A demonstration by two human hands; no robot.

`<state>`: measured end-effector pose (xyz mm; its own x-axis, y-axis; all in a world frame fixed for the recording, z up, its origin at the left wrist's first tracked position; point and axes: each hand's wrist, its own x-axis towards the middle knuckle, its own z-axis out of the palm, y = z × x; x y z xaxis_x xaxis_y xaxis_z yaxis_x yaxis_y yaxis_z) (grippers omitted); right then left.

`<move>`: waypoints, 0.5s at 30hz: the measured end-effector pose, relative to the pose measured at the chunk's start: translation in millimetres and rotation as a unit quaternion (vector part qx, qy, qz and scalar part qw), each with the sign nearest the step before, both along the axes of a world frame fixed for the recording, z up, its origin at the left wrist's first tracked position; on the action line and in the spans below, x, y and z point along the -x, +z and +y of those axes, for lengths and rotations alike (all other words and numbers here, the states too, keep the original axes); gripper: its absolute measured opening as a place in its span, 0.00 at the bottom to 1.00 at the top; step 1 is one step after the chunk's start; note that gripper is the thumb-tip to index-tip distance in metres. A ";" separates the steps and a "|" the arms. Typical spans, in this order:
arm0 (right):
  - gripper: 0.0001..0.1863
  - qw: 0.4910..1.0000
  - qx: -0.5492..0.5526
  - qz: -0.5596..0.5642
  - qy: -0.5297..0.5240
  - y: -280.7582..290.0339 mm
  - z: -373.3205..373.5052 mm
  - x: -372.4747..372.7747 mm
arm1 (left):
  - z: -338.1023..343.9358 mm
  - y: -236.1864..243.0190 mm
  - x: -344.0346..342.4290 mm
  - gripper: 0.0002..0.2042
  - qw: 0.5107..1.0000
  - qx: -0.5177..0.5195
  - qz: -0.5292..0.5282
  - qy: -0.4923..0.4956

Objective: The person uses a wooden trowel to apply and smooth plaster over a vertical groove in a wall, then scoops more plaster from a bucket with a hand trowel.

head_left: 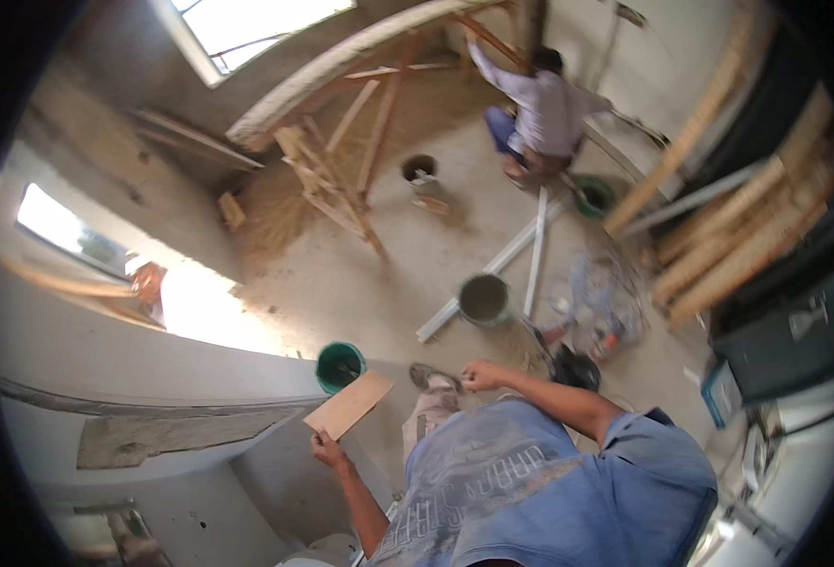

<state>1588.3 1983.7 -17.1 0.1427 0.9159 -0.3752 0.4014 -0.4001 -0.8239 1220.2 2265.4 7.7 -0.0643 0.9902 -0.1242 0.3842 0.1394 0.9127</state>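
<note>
My left hand (327,449) grips the lower end of a flat light-brown board (349,402), which is tilted beside a green bucket (340,359) on the floor. My right hand (476,375) is out in front of my body with its fingers curled closed; what they hold, if anything, is too small to make out. Beyond that hand stands a bucket of grey material (483,300), next to long white strips (536,255) lying on the floor.
A co-worker (540,109) crouches at the back near another bucket (592,197). A wooden frame (323,180) stands left of a dark pail (417,168). Planks (748,236) lean at the right, near tangled plastic (596,302). A wall ledge (181,378) curves along my left.
</note>
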 end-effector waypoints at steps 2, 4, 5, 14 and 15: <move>0.17 0.983 -0.143 -0.115 -0.015 9.6 36.5 -32.4 | 36.9 12.9 -55.3 0.16 0.984 0.088 -0.145 0.058; 0.21 0.995 -0.071 -0.072 -0.006 36.7 101.5 -60.4 | 79.4 31.1 -89.1 0.16 0.952 0.128 -0.261 0.093; 0.24 0.998 -0.023 -0.052 -0.005 45.5 124.5 -75.9 | 98.7 25.2 -103.9 0.16 0.938 0.139 -0.304 0.088; 0.24 0.999 0.029 -0.007 -0.038 36.9 354.6 -150.1 | 289.0 42.7 -206.8 0.13 0.959 0.178 -0.214 0.047; 0.23 0.999 0.028 -0.004 -0.025 26.5 373.1 -158.5 | 309.6 36.2 -210.9 0.13 0.970 0.157 -0.182 0.039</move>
